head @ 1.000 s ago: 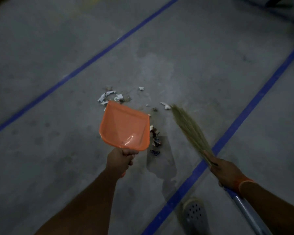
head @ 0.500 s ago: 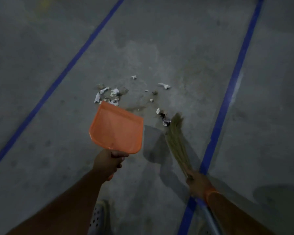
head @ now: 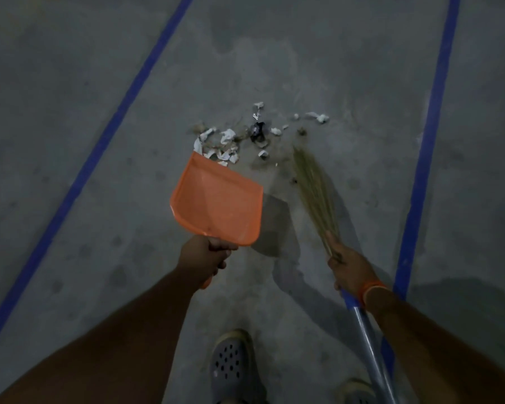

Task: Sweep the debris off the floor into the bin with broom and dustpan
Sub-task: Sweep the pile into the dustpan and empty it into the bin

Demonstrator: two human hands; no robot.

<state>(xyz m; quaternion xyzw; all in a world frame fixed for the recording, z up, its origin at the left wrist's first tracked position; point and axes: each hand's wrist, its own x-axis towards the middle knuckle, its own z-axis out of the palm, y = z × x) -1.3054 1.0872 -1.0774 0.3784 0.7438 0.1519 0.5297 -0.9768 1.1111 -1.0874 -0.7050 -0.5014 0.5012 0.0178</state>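
My left hand (head: 205,258) grips the handle of an orange dustpan (head: 217,203), held above the floor with its front edge next to a pile of white paper scraps (head: 219,144). My right hand (head: 349,268) grips a grass broom (head: 314,191) where the bristles meet its metal handle; the bristle tips point toward the debris. More scraps and a dark piece (head: 257,132) lie scattered to the right, up to a white scrap (head: 318,117). The dustpan looks empty. No bin is in view.
The floor is grey concrete with two blue tape lines, one at the left (head: 99,147) and one at the right (head: 429,135). My grey perforated shoes (head: 231,365) stand at the bottom. A shadow lies on the floor between my hands.
The view has shifted forward over the debris. The broom swept the dark pieces away from me toward the pile, and its bristles now lie just short of them. The dustpan stays beside the white scraps.
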